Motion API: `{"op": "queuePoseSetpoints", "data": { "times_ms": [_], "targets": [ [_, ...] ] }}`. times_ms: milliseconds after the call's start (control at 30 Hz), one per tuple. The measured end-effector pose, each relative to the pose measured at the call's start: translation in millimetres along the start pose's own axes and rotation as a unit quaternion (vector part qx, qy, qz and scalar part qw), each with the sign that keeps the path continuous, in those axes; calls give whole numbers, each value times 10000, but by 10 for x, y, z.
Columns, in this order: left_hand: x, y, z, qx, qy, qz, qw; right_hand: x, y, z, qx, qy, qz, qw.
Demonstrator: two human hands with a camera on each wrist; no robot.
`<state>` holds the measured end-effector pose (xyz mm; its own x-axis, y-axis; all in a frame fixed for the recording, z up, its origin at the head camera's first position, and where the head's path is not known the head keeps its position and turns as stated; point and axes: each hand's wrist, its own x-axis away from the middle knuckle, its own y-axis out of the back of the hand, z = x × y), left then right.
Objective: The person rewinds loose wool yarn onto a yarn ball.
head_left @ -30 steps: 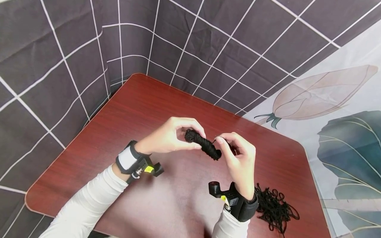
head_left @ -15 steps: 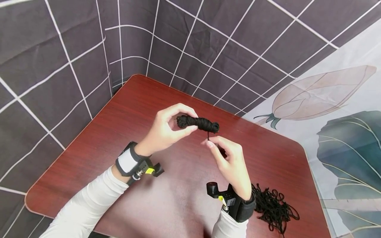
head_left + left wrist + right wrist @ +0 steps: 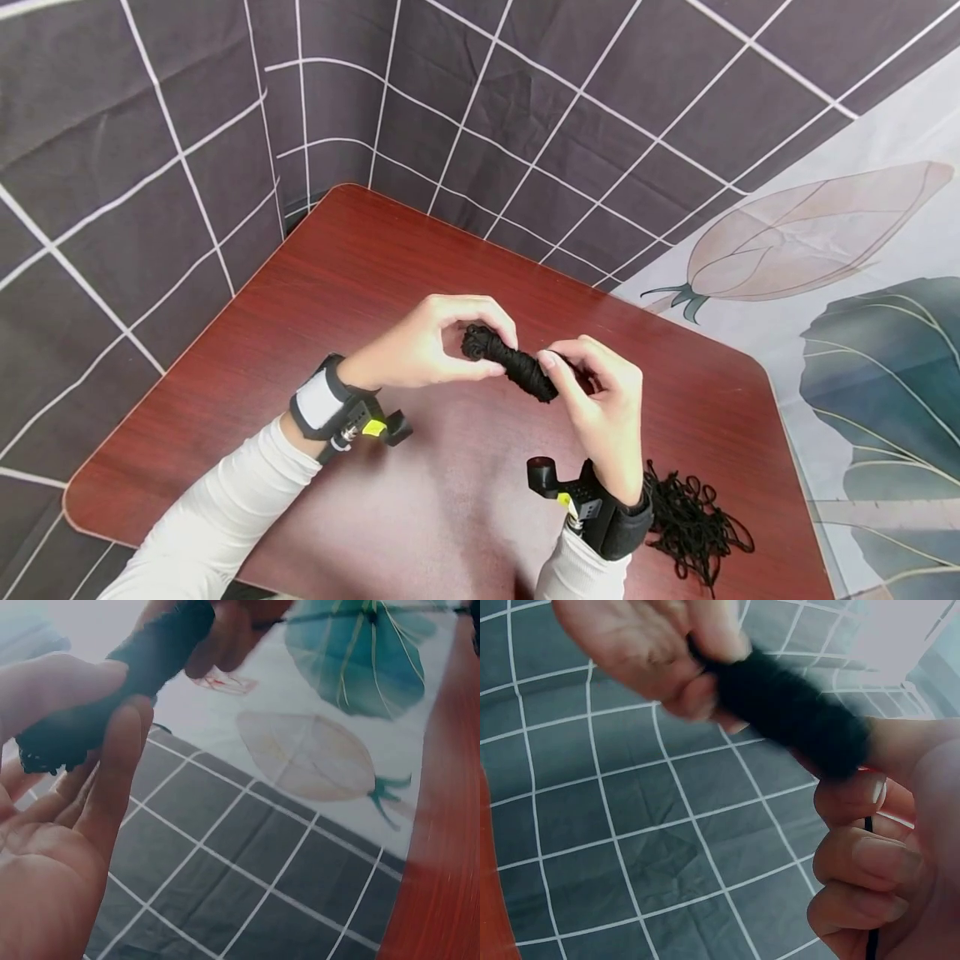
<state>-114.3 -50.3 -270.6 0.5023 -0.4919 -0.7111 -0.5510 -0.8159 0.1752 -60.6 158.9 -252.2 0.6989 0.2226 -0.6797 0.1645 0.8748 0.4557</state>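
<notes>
A bundle of black cord (image 3: 527,375), wound tightly round its middle, is held above the table. My left hand (image 3: 420,343) pinches its near-left part between thumb and fingers, and a looped end pokes out towards the palm. At the bundle's other end is my right hand (image 3: 609,400), its fingers curled round a strand of the cord. In the right wrist view that black strand (image 3: 872,943) passes through the curled fingers. The bundle looks blurred there. A loose, tangled pile of black cord (image 3: 693,527) lies on the table beside the right wrist.
The reddish-brown wooden table (image 3: 360,250) has rounded corners. Dark grid-patterned cloth (image 3: 525,125) hangs behind it and on the left. A pale cloth with leaf prints (image 3: 780,242) hangs along the right side. Each wrist carries a strapped camera.
The bundle was level and higher half a second ago, with the right hand below it drawing the strand. Now it is lower and tilted down to the right, with the right hand against its end.
</notes>
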Motion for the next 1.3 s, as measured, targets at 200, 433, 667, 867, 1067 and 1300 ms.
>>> {"op": "queuePoseSetpoints", "data": {
  "times_ms": [200, 433, 667, 867, 1067, 1300],
  "targets": [
    [40, 6, 181, 875, -28, -127, 9961, 34, 7, -191, -51, -188, 223, 9996],
    [36, -25, 255, 242, -230, -1313, 9908, 53, -24, -239, 385, -199, 992, 9941],
    [45, -30, 305, -2050, -173, -1217, 9710, 61, -33, -147, 850, -117, 1215, 9889],
    [78, 26, 291, -1109, -78, 394, 9930, 57, -15, -112, 159, -36, 831, 9964],
    [79, 22, 217, 883, 208, 684, 9935, 69, -8, -145, -605, -63, 590, 9964],
    [28, -45, 165, 1260, -239, -454, 9907, 62, -46, -175, -295, -12, 589, 9978]
  ]
}}
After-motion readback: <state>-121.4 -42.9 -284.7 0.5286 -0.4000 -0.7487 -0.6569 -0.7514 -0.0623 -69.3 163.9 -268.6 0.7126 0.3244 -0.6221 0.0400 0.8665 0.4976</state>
